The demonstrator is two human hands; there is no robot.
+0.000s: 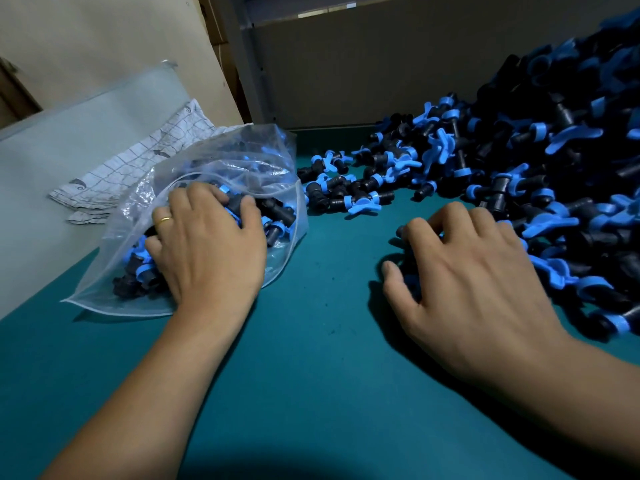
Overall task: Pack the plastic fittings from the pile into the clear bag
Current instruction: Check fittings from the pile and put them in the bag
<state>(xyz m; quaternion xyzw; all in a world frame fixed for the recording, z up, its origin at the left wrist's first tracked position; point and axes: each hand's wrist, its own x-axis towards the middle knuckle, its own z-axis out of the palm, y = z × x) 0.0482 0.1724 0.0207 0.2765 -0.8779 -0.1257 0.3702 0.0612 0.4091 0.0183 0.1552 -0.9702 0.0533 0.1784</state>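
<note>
Fittings going in by the handful, bag part full

Packing is well under way, by the look of it. The clear bag (221, 174) lies on its side on the green table (311, 375), at the left, with its mouth toward the person. It already holds a fair heap of the black-and-blue plastic fittings. The left hand (207, 251), which wears a ring (163, 221), is inside the mouth of the bag. Its fingers are curled down over the fittings there; whether they grip some or are letting them go cannot be told.

The right hand (474, 271) sits at the near edge of the pile (536, 174), which banks up high along the right side of the table. Its fingers are bent, clawed over a few fittings under the palm, gathering them; how firmly it holds them is hidden by the hand itself. A handful of loose fittings (346, 192) lies between the bag and the pile.

Next, I judge, the right hand must close on its catch and carry it across to the bag, while the left keeps the mouth wide or withdraws. The soft plastic could fold shut and spill parts.

A patterned cloth (138, 164) lies behind the bag.
</note>
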